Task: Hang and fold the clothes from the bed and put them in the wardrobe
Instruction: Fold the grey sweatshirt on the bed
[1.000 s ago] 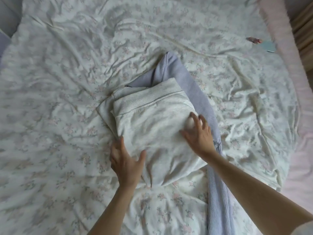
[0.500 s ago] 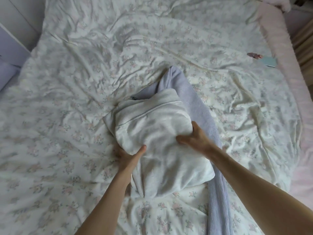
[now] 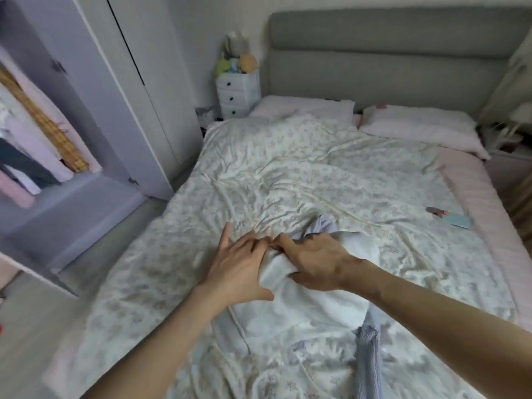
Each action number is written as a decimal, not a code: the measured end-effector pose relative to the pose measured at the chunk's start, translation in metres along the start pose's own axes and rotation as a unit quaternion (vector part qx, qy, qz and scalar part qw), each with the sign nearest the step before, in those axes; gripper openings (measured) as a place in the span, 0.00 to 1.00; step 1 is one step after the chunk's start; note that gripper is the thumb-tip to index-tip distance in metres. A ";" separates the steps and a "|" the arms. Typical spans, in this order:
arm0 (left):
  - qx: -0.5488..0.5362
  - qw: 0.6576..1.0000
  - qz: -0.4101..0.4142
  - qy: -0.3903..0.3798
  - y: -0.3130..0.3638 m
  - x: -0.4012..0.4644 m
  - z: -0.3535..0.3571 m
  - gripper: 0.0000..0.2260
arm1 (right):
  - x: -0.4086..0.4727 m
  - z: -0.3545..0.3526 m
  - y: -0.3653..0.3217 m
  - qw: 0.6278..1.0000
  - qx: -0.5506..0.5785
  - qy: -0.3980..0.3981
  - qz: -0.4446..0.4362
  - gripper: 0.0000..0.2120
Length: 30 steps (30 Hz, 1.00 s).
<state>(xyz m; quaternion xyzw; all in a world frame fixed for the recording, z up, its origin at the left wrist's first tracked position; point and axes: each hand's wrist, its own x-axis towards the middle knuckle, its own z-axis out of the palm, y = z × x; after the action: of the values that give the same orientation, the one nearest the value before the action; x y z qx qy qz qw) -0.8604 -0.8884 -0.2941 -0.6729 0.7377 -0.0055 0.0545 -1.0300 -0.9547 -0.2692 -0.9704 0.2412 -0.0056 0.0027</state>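
On the bed (image 3: 331, 174), the folded white garment (image 3: 311, 300) lies under both hands: the right hand (image 3: 313, 263) grips its far edge, the left hand (image 3: 239, 266) presses alongside, fingers spread, thumb beneath.

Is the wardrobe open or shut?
Open: the wardrobe door stands swung aside and hanging clothes show inside.
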 end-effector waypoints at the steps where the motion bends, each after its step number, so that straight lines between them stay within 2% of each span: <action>1: -0.035 0.999 -0.021 0.008 0.005 -0.010 -0.013 0.39 | -0.004 -0.012 -0.005 1.000 -0.016 0.016 -0.016 0.25; 4: -0.121 0.985 -0.102 0.074 0.019 -0.044 -0.044 0.28 | -0.021 -0.039 -0.022 0.996 -0.032 0.081 -0.036 0.29; 6: -0.147 0.970 -0.161 0.105 0.027 -0.070 -0.058 0.26 | -0.030 -0.043 -0.028 0.979 -0.046 0.191 -0.054 0.37; 8: -0.188 0.947 -0.229 0.126 0.026 -0.092 -0.069 0.26 | -0.040 -0.044 -0.035 0.957 -0.003 0.287 -0.032 0.40; 10: -0.255 0.908 -0.296 0.152 0.019 -0.117 -0.079 0.24 | -0.047 -0.043 -0.044 0.939 0.040 0.342 0.009 0.41; 12: -0.348 0.849 -0.354 0.181 0.009 -0.147 -0.092 0.26 | -0.051 -0.039 -0.056 0.905 0.174 0.376 0.094 0.40; 15: -0.452 0.764 -0.383 0.256 -0.010 -0.193 -0.117 0.30 | -0.045 -0.036 -0.090 0.787 0.497 0.324 0.169 0.47; 18: -0.486 0.723 -0.386 0.303 -0.034 -0.242 -0.142 0.33 | -0.024 -0.041 -0.137 0.681 0.683 0.230 0.129 0.48; 21: -0.530 0.680 -0.358 0.358 -0.061 -0.292 -0.168 0.24 | 0.011 -0.062 -0.183 0.615 0.765 0.178 0.070 0.49; 24: -0.570 0.630 -0.330 0.412 -0.096 -0.367 -0.189 0.18 | 0.053 -0.094 -0.243 0.558 0.817 0.142 0.005 0.45; 27: -0.618 0.573 -0.313 0.438 -0.139 -0.445 -0.190 0.25 | 0.091 -0.113 -0.313 0.502 0.861 0.076 -0.015 0.47; 30: -0.650 0.528 -0.314 0.447 -0.184 -0.514 -0.185 0.35 | 0.135 -0.124 -0.391 0.480 0.875 0.002 -0.058 0.47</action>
<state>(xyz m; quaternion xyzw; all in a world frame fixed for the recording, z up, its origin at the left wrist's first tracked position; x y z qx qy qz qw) -0.6487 -0.4071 -0.0580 -0.6199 0.2068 0.1582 -0.7402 -0.7291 -0.6723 -0.1410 -0.4777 0.0543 -0.2159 0.8499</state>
